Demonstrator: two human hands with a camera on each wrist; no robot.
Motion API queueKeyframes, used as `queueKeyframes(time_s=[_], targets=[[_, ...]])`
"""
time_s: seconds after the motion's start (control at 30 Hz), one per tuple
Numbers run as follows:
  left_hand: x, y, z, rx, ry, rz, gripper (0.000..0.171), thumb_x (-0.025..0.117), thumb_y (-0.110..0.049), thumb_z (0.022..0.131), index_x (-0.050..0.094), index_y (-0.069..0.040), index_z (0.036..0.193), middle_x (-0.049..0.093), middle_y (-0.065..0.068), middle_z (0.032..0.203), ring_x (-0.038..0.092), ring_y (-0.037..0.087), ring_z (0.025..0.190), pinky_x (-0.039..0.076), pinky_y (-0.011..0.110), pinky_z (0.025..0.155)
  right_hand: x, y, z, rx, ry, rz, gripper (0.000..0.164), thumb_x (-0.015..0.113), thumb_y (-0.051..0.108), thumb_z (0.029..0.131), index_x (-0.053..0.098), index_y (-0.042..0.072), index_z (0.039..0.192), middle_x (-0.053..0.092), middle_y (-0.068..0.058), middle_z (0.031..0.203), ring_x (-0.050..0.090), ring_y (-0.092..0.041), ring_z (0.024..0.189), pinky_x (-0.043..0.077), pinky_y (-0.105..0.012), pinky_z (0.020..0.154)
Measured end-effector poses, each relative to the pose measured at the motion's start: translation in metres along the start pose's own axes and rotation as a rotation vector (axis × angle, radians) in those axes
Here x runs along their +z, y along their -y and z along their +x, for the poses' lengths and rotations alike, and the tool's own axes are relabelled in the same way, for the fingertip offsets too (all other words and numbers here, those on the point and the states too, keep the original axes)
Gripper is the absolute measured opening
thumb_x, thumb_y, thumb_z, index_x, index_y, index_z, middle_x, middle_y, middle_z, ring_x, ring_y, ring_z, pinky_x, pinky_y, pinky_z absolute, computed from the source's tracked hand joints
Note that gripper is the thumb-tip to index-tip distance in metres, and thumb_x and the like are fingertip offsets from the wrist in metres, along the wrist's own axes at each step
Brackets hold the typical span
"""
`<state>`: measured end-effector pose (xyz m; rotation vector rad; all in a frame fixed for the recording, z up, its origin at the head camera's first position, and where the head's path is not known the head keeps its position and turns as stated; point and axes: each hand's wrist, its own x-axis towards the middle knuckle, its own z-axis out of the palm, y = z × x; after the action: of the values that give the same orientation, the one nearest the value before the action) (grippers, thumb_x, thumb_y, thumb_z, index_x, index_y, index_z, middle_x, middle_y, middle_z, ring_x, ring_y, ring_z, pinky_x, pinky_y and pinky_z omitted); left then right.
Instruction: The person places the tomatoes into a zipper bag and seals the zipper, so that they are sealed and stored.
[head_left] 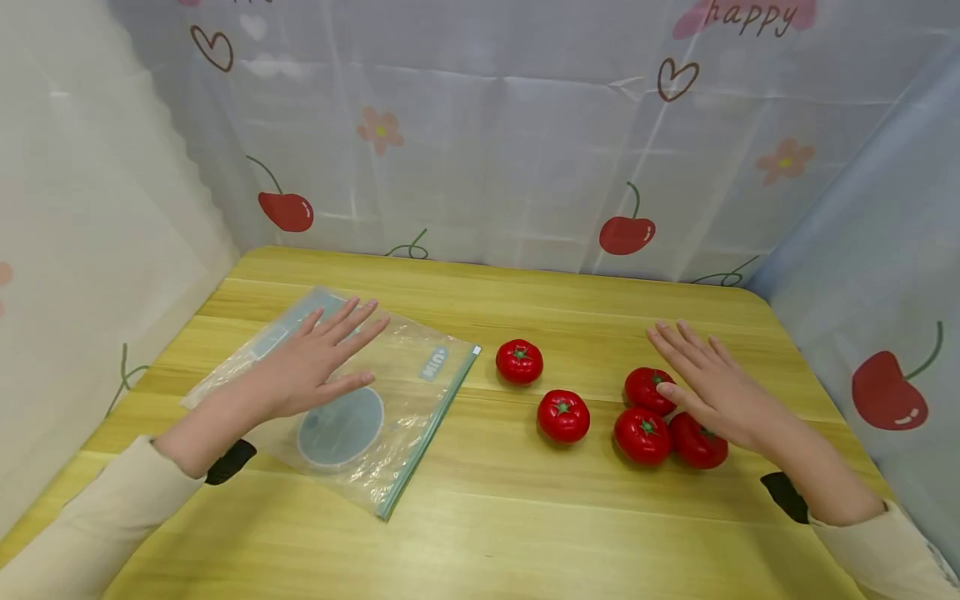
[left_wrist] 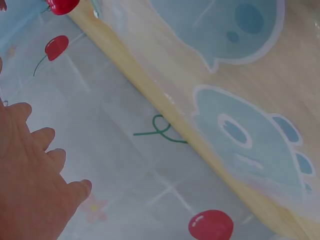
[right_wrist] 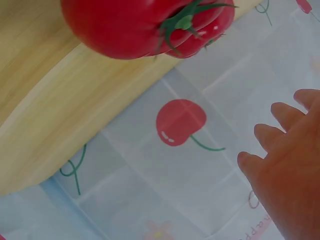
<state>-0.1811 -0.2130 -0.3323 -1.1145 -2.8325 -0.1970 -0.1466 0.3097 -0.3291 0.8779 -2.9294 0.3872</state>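
My left hand (head_left: 311,367) is held over a clear zip bag (head_left: 405,400) with pale blue prints and a green slider edge, which lies flat on the table. Its fingers are straight and spread, and nothing is in them. On the other side, my right hand (head_left: 716,387) hovers palm down with straight fingers, over a cluster of red tomatoes. One tomato (head_left: 642,437) of that cluster touches its neighbours, and another tomato (head_left: 697,442) sits partly beneath the hand. Between bag and cluster are two separate tomatoes, one (head_left: 519,362) farther back and one (head_left: 563,417) nearer.
The wooden table (head_left: 480,533) has rounded back corners. A pale curtain (head_left: 487,167) printed with cherries, hearts and flowers hangs behind it and along both sides. Each wrist carries a dark strap piece, such as the left one (head_left: 231,462).
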Motion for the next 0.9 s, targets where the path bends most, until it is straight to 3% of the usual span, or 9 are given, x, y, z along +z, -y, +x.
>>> queueKeyframes(time_s=[0.23,0.53,0.9], targets=[[-0.001,-0.009,-0.001,0.014,0.021,-0.030,0.074,0.045,-0.052,0.094,0.009,-0.022,0.152,0.002,0.004,0.156,0.001,0.026,0.140,0.007,0.057,0.106,-0.001,0.015,0.003,-0.005,0.008,-0.009,0.069,0.052,0.031,0.096,0.013,0.017,0.152,0.013,-0.012,0.154,0.003,-0.031,0.139,-0.003,-0.046,0.109],[0.010,-0.017,0.003,0.040,0.020,-0.068,0.078,0.050,-0.050,0.093,0.007,-0.023,0.152,0.003,0.004,0.156,0.008,0.028,0.139,0.016,0.057,0.104,0.009,0.035,0.013,-0.062,0.029,-0.024,0.071,0.053,0.035,0.096,0.012,0.019,0.152,0.011,-0.008,0.155,0.001,-0.029,0.140,-0.001,-0.045,0.109],[0.023,-0.014,0.004,0.029,0.022,-0.107,0.079,0.050,-0.051,0.093,0.007,-0.022,0.152,-0.002,0.000,0.156,-0.001,0.021,0.140,0.013,0.058,0.105,0.016,0.065,0.034,-0.175,0.048,-0.006,0.075,0.056,0.034,0.095,0.009,0.021,0.152,0.004,0.000,0.156,0.000,-0.026,0.140,0.000,-0.046,0.109]])
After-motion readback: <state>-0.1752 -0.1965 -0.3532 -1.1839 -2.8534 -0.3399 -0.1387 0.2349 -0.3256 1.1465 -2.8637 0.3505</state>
